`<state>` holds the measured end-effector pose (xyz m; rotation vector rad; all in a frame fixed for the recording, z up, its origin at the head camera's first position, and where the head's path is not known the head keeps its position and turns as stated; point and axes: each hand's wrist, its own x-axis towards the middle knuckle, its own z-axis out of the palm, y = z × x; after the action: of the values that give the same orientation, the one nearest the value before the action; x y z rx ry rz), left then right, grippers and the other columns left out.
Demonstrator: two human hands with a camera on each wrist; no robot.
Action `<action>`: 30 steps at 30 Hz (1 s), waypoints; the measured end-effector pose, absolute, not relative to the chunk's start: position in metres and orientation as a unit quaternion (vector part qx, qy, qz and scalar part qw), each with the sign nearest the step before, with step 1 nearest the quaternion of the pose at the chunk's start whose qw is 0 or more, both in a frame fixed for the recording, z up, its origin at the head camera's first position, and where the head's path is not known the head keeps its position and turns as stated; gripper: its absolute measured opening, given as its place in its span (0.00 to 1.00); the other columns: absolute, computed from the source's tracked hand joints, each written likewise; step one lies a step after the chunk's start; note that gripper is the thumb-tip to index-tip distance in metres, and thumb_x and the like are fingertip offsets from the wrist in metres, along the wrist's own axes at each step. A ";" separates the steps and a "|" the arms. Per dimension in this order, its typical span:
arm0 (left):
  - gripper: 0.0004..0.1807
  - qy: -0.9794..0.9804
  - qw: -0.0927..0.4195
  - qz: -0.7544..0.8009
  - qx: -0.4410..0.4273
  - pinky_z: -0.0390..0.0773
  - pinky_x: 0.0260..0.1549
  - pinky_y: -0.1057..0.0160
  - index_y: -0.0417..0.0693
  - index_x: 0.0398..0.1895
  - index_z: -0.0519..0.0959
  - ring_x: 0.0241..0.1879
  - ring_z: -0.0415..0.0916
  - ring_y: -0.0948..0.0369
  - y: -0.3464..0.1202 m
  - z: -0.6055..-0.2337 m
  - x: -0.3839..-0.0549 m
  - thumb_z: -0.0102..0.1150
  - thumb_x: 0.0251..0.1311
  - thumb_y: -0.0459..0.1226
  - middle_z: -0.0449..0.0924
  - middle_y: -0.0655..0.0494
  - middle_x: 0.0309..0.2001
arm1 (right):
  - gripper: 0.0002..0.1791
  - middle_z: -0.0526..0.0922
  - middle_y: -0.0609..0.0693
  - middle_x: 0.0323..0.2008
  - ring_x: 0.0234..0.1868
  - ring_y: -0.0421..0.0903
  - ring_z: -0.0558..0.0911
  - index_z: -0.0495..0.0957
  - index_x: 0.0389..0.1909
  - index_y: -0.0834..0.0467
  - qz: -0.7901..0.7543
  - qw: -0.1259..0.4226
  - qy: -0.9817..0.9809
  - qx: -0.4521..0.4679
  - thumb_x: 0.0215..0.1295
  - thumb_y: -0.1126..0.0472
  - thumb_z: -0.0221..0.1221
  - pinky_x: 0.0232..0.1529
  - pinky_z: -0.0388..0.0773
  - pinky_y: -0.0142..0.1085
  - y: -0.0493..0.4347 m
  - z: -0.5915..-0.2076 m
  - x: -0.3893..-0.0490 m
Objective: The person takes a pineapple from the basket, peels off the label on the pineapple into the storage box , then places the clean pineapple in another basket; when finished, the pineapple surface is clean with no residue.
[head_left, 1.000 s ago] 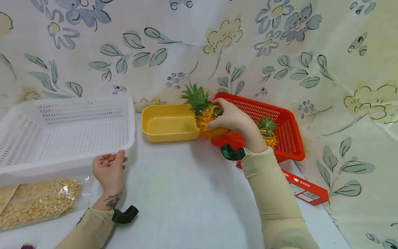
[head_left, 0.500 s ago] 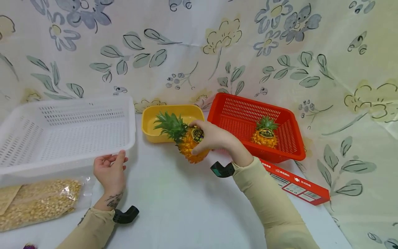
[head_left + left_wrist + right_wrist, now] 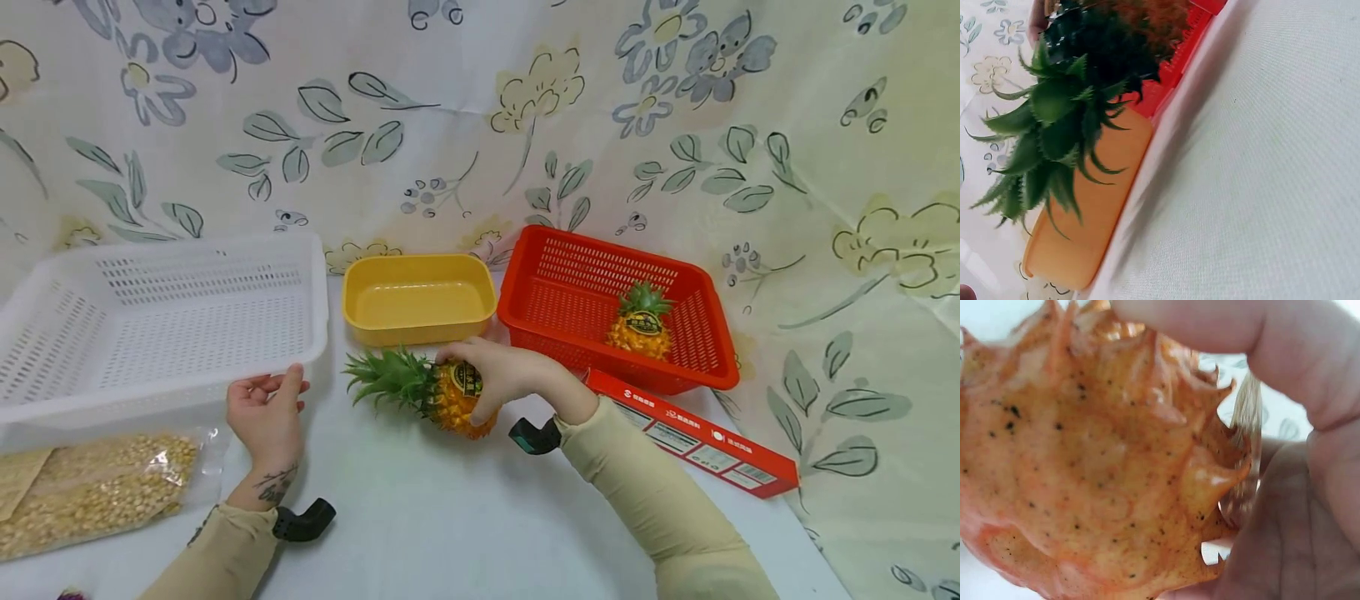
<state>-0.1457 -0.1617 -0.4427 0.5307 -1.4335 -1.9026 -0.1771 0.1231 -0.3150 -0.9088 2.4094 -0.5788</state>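
A small pineapple [image 3: 457,404] with a dark label lies on its side over the white table, its leafy crown [image 3: 1054,125] pointing left in the head view. My right hand [image 3: 510,375] grips its orange body, thumb and fingers curled around it. Close up in the right wrist view, the spiny skin of the pineapple [image 3: 1104,462] fills much of the picture. At the front right corner of the white basket [image 3: 318,321], my left hand [image 3: 266,412] rests with loosely curled fingers, thumb tip overlapping the rim. It holds nothing visible.
Behind the pineapple stands a yellow bin [image 3: 420,333]. A red basket [image 3: 525,333] to its right holds another pineapple [image 3: 641,333]. A long red box [image 3: 697,433] lies before that basket. At left is a bag of corn kernels [image 3: 105,483]. Floral cloth [image 3: 450,125] hangs behind.
My right hand has carried the pineapple from the gap between the yellow bin and red basket toward me and left, tipping it onto its side. The left hand stays put.
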 end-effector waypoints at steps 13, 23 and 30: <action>0.16 -0.554 0.336 -0.730 0.216 0.71 0.12 0.75 0.50 0.32 0.68 0.16 0.77 0.70 -0.149 -0.414 -0.132 0.67 0.48 0.30 0.77 0.63 0.19 | 0.44 0.65 0.45 0.57 0.51 0.41 0.68 0.64 0.61 0.43 -0.143 0.268 0.872 -0.384 0.40 0.64 0.71 0.42 0.74 0.30 0.118 -0.329 -0.180; 0.16 -0.588 0.277 -0.726 0.223 0.71 0.12 0.75 0.51 0.35 0.67 0.17 0.76 0.72 -0.146 -0.411 -0.126 0.65 0.51 0.32 0.76 0.65 0.21 | 0.45 0.65 0.43 0.59 0.54 0.39 0.66 0.63 0.62 0.44 -0.143 0.262 0.865 -0.403 0.40 0.63 0.71 0.47 0.73 0.30 0.122 -0.332 -0.182; 0.20 -0.740 0.110 -0.652 0.123 0.74 0.28 0.77 0.40 0.49 0.67 0.38 0.75 0.68 -0.140 -0.413 -0.110 0.62 0.55 0.33 0.74 0.57 0.41 | 0.45 0.65 0.43 0.58 0.52 0.39 0.67 0.63 0.62 0.43 -0.134 0.248 0.860 -0.426 0.39 0.63 0.72 0.44 0.74 0.30 0.122 -0.333 -0.182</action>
<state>-0.1096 -0.1398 -0.4134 0.3607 -2.1755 -1.9169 -0.1817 0.1222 -0.3330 -1.1602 2.3443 -0.3650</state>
